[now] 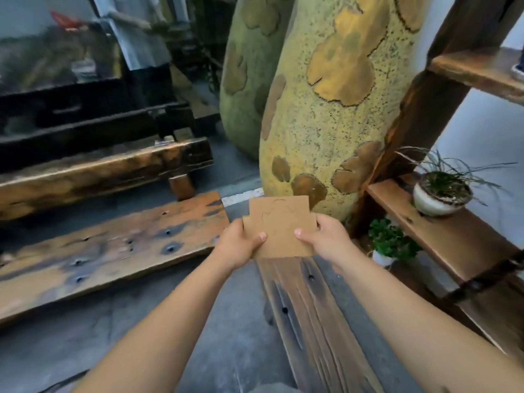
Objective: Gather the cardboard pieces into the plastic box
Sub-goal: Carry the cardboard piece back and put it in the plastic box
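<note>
Presently, both hands held one flat cardboard piece (279, 226) in the air, above the far end of a weathered wooden plank (312, 321) lying on the grey floor (226, 321). The left hand (239, 243) had its grip closed on the piece's left edge, thumb on the upper face. The right hand (323, 236) had its grip closed on the right edge, thumb likewise on top. The piece was brown, notched at its upper corners, with faint curved cut lines on its face. Whether it was a single sheet or several stacked could not be told.

A second plank (107, 251) lay on the floor to the left. A large speckled yellow-green vase (326, 123) stood just beyond the cardboard. At right, a wooden shelf (442, 236) carried a small potted grass plant (442, 191) near its far end, and a leafy potted plant (390, 242) stood below.
</note>
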The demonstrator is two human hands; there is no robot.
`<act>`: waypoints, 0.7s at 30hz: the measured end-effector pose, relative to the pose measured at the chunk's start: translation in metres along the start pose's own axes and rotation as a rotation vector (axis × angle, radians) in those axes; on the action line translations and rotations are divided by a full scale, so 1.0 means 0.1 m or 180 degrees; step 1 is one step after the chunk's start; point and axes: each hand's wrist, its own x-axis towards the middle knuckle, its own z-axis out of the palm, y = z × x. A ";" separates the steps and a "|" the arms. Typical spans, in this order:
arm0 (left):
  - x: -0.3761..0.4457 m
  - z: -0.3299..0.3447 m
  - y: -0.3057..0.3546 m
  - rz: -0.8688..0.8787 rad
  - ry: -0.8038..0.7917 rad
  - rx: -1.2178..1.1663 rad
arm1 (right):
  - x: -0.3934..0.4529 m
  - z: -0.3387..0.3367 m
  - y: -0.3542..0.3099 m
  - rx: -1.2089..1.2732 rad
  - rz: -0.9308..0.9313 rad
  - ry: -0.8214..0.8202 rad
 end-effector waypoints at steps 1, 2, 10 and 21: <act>0.01 -0.16 -0.13 -0.0095 0.0055 -0.0043 | 0.04 0.20 -0.09 -0.0017 -0.0035 -0.0100; 0.03 -0.33 -0.28 -0.0129 0.0168 -0.0051 | 0.09 0.42 -0.19 -0.0027 -0.0080 -0.0223; -0.18 -1.58 -1.36 -0.0671 0.1014 -0.0505 | 0.29 2.13 -0.85 -0.0192 -0.0407 -0.1125; -1.01 -2.31 -2.44 -0.1729 0.2397 -0.1092 | 0.07 3.97 -1.34 -0.0765 -0.0867 -0.2686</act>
